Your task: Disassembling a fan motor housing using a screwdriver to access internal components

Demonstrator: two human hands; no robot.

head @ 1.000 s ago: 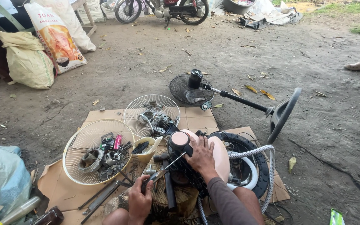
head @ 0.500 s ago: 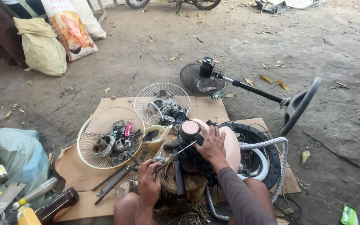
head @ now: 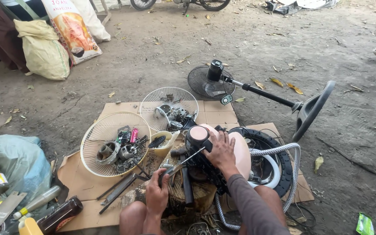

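Note:
My right hand (head: 222, 150) rests palm-down on a dark motor block with a pink rounded housing (head: 240, 150) and a pink round cap (head: 198, 132), set on a woven basket-like stand (head: 196, 191). A screwdriver (head: 183, 161) is gripped in my left hand (head: 157, 191), with its thin shaft pointing up and right to the motor just below the right hand. My knees frame the bottom edge.
Two white fan grilles (head: 109, 143) (head: 168, 106) hold loose parts on flattened cardboard (head: 88, 191). A black stand fan (head: 257, 89) lies behind. A tyre and braided hose (head: 283, 169) sit right. Bottles (head: 59, 213) and a sack (head: 16, 159) lie left; bags (head: 44, 48) stand far left.
The view has shifted slightly, showing more of the left side with bottles and the blue-green sack. Both hands keep their hold on the screwdriver and the motor.

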